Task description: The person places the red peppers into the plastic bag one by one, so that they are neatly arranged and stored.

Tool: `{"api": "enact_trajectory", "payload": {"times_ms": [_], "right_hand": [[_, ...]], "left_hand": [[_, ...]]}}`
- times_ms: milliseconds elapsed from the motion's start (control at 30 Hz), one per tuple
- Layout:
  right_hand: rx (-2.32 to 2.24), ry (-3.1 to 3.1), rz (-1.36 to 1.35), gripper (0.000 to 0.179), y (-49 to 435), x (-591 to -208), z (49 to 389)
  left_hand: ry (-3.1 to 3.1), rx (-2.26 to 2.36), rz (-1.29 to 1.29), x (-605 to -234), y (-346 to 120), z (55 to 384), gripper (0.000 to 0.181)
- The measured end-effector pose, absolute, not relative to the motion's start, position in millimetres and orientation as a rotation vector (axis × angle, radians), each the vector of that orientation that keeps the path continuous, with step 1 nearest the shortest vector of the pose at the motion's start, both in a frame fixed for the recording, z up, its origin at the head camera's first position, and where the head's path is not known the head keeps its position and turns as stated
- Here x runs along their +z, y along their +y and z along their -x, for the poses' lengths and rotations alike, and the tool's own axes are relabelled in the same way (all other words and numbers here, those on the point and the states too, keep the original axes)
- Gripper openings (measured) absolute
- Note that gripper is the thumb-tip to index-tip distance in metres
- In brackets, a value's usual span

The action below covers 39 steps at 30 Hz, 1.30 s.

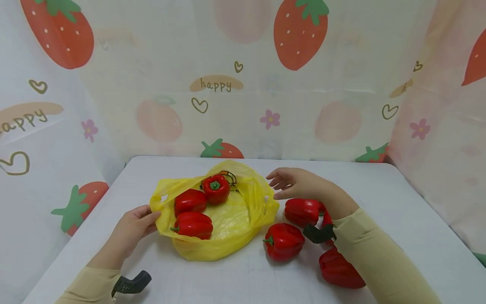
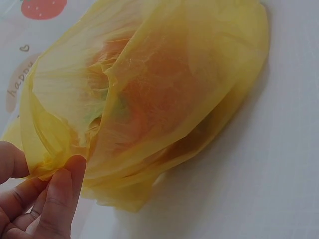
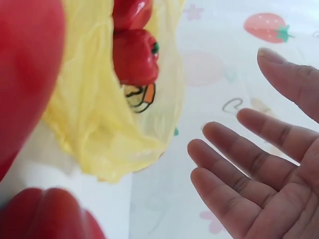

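A thin, crinkled yellow bag [image 1: 228,219] of translucent plastic lies open on the white table [image 1: 398,202], its mouth spread wide. Three glossy red peppers [image 1: 193,224] with green stems sit inside it, lumpy and lobed, two close together at the left and one further back near a dark printed mark on the film. The left hand [image 1: 133,226] pinches the bag's left edge; in the left wrist view the thumb and fingers [image 2: 60,194] press a fold of the soft film between them, and the peppers show through as orange blurs. The right hand [image 1: 300,184] hovers just beside the bag's right handle loop, fingers [image 3: 234,159] straight and spread, palm empty, touching nothing. Under and in front of that forearm, more smooth red peppers [image 1: 284,240] lie loose on the table to the right of the bag. A pale curtain [image 1: 243,76] printed with strawberries, hearts and flowers hangs behind and on both sides
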State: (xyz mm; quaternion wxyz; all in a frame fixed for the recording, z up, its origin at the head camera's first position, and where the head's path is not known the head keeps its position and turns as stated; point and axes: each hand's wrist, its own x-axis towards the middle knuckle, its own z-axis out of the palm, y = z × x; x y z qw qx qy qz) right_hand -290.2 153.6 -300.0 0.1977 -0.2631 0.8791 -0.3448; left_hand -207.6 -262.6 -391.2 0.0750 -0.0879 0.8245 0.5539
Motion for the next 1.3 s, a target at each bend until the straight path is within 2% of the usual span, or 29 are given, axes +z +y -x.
{"api": "enact_trajectory", "payload": {"times_ms": [467,1300], "right_hand": [[-0.987,2.332,0.663,0.054,175,-326,279],[-0.835,2.197,0.655,0.056,172,-343,267]], "left_hand": [[2.475,1.648,0.277,-389,-259,205,0.058],[2.468,1.679,0.227,-396,-263,209,0.062]]}}
